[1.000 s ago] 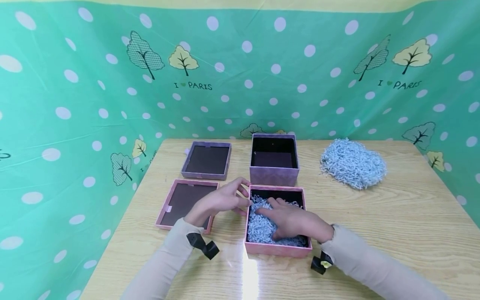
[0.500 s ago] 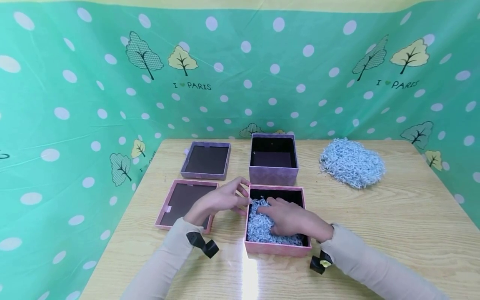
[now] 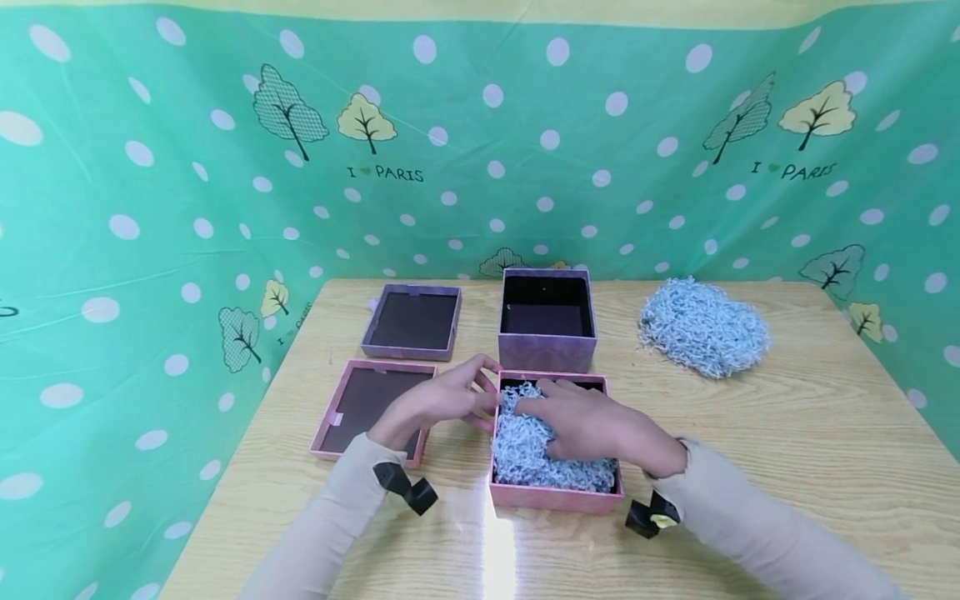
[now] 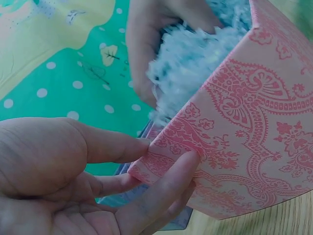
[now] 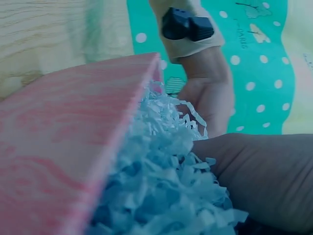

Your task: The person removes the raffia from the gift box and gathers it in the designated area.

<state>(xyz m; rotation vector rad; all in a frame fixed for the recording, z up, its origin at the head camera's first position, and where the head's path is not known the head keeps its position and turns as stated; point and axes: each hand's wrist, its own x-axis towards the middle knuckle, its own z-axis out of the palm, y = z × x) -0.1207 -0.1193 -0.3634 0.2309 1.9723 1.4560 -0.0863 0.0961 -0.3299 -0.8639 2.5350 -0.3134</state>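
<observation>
A pink patterned box [image 3: 555,499] stands uncovered on the table, part filled with light blue shredded paper [image 3: 521,454]. My left hand [image 3: 455,394] holds the box at its far left corner. In the left wrist view its thumb touches the rim, and bent fingers lie against the patterned wall. Inside the box my right hand [image 3: 583,423] grips a clump of the paper, palm down. Its fingertips are buried in the strands. The left wrist view shows the clump [image 4: 183,66] bulging above the rim between the right hand's thumb and fingers.
Directly behind the pink box is a purple box [image 3: 547,352], uncovered, its dark inside showing. To the left lie a pink lid [image 3: 367,408] and a purple lid [image 3: 412,321], both inside up. A loose heap of blue shredded paper [image 3: 705,329] sits at the back right.
My right hand has shifted slightly right and away from me inside the box. The paper has risen and spread toward the near right corner. My left hand stays put.
</observation>
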